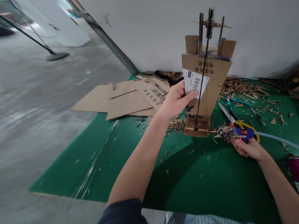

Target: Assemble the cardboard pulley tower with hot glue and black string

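Note:
A tall cardboard tower [211,84] stands on the green mat [121,155], with wooden sticks and a small wheel at its top and a black string hanging down its front. My left hand [174,100] grips the tower's left side, thumb on its white barcode label [195,82]. Low on the mat to the right, my right hand [249,148] is closed round a blue and yellow glue gun [243,132], whose nozzle points left among cardboard scraps. A red light glows by my fingers.
Flat cardboard sheets [121,98] lie at the mat's back left. Teal-handled pliers [230,107] and a dark tool [257,115] rest right of the tower amid several cardboard shavings [247,87]. A white wall rises behind; grey floor spreads left.

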### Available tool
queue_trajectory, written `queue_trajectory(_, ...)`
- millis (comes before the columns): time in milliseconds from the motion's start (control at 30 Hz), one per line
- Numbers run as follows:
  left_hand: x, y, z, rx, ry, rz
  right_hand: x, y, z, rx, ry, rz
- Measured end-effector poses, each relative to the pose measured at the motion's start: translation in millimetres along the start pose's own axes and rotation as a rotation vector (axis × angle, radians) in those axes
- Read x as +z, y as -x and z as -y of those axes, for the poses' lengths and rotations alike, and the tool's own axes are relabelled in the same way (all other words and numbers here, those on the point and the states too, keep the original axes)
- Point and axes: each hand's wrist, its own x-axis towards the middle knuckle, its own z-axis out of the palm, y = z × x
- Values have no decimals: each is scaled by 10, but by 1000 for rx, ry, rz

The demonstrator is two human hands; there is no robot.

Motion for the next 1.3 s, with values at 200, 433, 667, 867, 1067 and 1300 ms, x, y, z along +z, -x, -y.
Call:
queue_trajectory(200, -2, 0, -2, -4, 1, -6, 26, -3, 31, -5, -13, -21)
queue_trajectory(433, -22, 10, 6, -8, -15, 20, 34, -41, 31, -20, -13, -12)
queue_trajectory(667, 5, 9, -42, -9, -27, 25, 59, -51, 43, -31, -1, -35)
queue_trajectory(867, 29, 14, -72, 4, -43, 34, 44, -101, 4, -11, -8, -47)
queue_trajectory(1067, 25, 15, -95, -8, -55, 17, 37, -103, 11, -20, -38, -38)
queue_trajectory(1300, 30, 17, -101, -15, -56, 16, 67, -64, 36, -35, -38, -53)
